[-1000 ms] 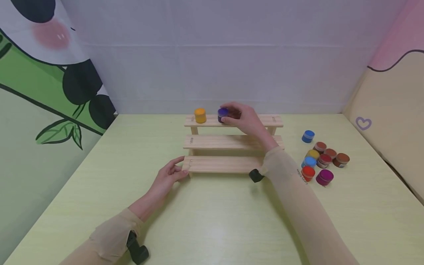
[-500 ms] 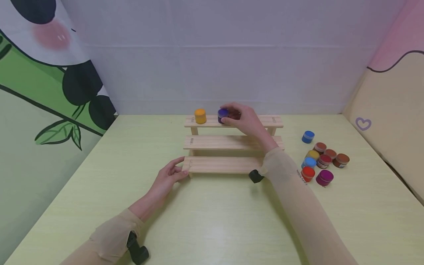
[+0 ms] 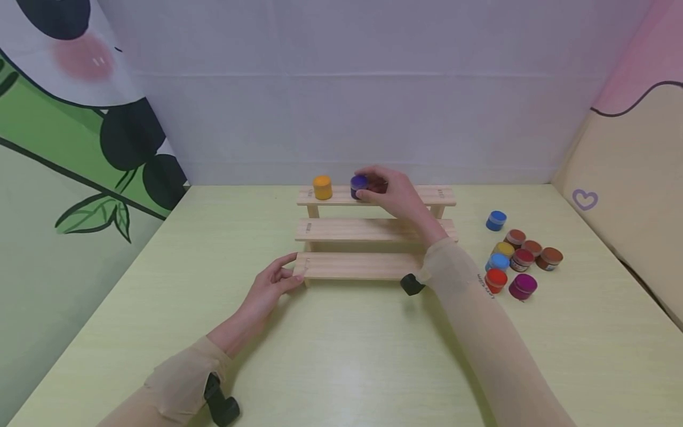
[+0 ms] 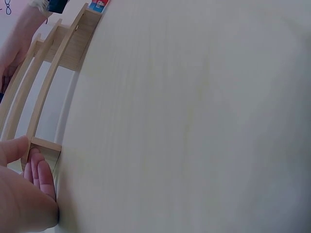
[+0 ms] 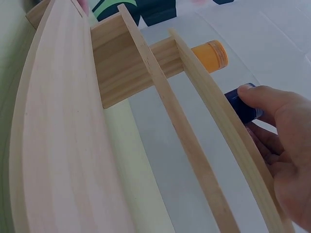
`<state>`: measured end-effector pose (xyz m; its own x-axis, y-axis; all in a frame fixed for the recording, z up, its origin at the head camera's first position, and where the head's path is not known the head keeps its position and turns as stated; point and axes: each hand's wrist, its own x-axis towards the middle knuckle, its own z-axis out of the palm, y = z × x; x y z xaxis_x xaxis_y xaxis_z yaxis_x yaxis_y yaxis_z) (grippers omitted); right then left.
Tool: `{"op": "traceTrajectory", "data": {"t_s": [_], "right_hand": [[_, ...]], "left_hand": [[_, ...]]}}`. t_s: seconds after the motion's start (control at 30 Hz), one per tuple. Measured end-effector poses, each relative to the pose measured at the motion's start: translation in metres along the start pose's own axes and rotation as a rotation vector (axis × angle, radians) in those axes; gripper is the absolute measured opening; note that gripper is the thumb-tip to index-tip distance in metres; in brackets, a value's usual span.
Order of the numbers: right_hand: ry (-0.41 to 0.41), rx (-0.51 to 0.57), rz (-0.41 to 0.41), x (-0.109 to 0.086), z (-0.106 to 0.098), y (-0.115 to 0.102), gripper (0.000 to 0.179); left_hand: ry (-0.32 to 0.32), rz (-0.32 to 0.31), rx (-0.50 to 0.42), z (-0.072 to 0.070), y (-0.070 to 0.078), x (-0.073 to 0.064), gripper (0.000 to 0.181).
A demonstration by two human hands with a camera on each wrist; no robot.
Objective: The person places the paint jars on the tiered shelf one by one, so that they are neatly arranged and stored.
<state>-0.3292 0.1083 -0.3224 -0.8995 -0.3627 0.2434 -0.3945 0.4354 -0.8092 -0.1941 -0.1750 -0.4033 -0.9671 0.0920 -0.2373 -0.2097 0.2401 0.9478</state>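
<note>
A three-tier wooden rack [image 3: 352, 265] stands on the table. My left hand [image 3: 271, 287] holds the left end of its lowest shelf; in the left wrist view the thumb lies on one side of the board and the fingers on the other. On the top shelf is a small dark blue paint jar [image 3: 358, 186], pinched by my right hand [image 3: 393, 191] between thumb and fingers. The right wrist view also has this blue jar [image 5: 241, 108] upright at the shelf. To its left, an orange-yellow paint jar [image 3: 322, 187] sits apart on the same shelf.
Several paint jars are grouped on the table [image 3: 341, 356] right of the rack, including a red jar [image 3: 496, 280], a purple jar [image 3: 523, 286] and a light blue jar [image 3: 498, 262]. A blue jar [image 3: 496, 220] stands slightly behind them. A pale cloth backdrop [image 3: 341, 118] rises behind the rack.
</note>
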Motion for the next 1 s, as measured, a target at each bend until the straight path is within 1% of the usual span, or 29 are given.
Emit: {"op": "traceTrajectory", "data": {"t_s": [0.17, 0.5, 0.77, 1.0], "right_hand": [[0.001, -0.004, -0.006, 0.0005, -0.0001, 0.0004, 0.047], [-0.011, 0.050, 0.004, 0.0005, -0.0009, 0.0023, 0.061], [-0.008, 0.064, 0.004, -0.0009, -0.0010, 0.0010, 0.062], [0.022, 0.080, -0.016, -0.0033, 0.0006, 0.0022, 0.058]], "left_hand": [[-0.002, 0.004, -0.001, 0.0001, 0.0009, -0.0008, 0.061], [-0.001, -0.003, -0.008, 0.0000, 0.0016, -0.0010, 0.061], [0.004, 0.003, -0.005, -0.0013, 0.0011, -0.0008, 0.060], [0.004, 0.006, -0.011, -0.0011, 0.0000, -0.0012, 0.060]]}}
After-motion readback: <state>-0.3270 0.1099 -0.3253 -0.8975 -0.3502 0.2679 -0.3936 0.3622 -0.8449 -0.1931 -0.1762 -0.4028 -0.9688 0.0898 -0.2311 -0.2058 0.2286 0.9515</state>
